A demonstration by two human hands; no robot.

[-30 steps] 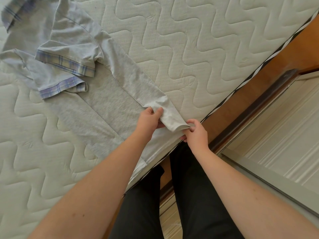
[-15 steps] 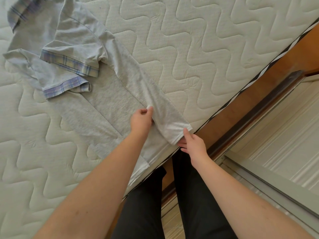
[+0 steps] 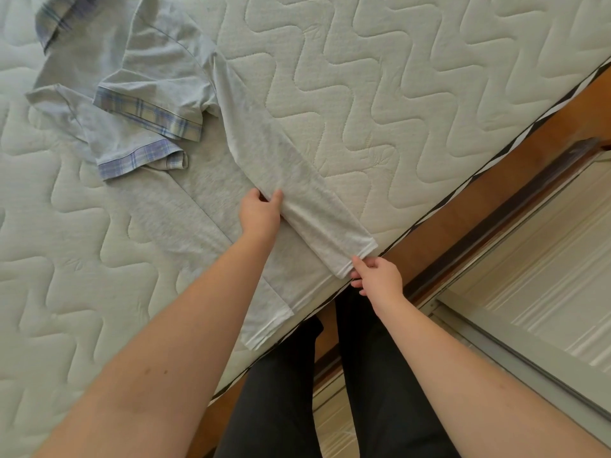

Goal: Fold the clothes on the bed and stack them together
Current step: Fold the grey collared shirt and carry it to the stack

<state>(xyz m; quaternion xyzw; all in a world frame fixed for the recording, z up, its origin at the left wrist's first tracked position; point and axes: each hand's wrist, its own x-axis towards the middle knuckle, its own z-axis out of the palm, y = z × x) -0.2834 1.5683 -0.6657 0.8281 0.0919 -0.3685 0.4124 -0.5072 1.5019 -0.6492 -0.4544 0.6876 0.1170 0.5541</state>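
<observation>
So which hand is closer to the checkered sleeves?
Left. The left hand pinches the grey shirt just below the checkered sleeves; the right hand holds the hem, farther away.

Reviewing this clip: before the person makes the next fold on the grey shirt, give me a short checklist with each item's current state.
1. Left hand pinching the inner edge of the folded side panel: ok.
2. Right hand gripping the hem corner at the mattress edge: ok.
3. Folded panel lying flat, without big wrinkles: ok.
4. Plaid-trimmed sleeves tucked in neatly: not ok, both bunched and overlapping.
5. Other side of the grey shirt already folded: cannot tell.
6. Hem fully on the mattress: not ok, it reaches the edge.
</observation>
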